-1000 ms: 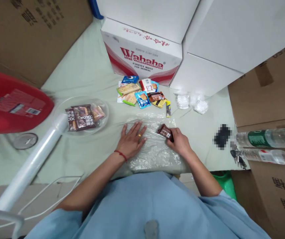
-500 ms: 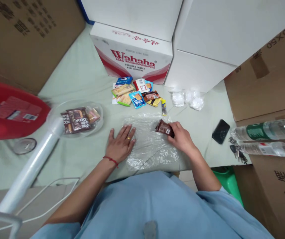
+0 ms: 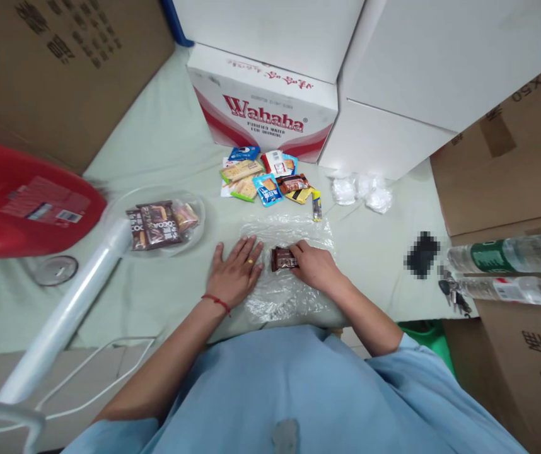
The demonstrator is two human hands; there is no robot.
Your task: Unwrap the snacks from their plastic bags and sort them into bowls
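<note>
A clear plastic bag [image 3: 270, 301] lies flat and wrinkled on the cloth-covered table. My left hand [image 3: 236, 271] rests palm down with fingers spread over the bag's left edge. My right hand [image 3: 316, 266] has its fingers closed on the right end of a small brown snack packet [image 3: 280, 259], which is at the middle of the bag. The fingers hide part of the packet. Beyond the bag lies a pile of colourful snack packets [image 3: 268, 189], with a thin yellow-and-grey packet [image 3: 316, 207] at its right.
A round clear tub [image 3: 199, 234] with brown cocoa snack packets stands left, near a red container [image 3: 29, 202] and a plastic roll [image 3: 62, 321]. Crumpled clear plastic bundles [image 3: 378, 198] lie right of the pile. Farther right are bottles [image 3: 511, 255] and keys [image 3: 459, 299]. A Wahaba-style white carton [image 3: 265, 94] stands behind.
My right hand has carried the brown packet left and nearer to me, to the middle of the plastic bag. My left hand stays flat on the bag's edge. The view has shifted slightly.
</note>
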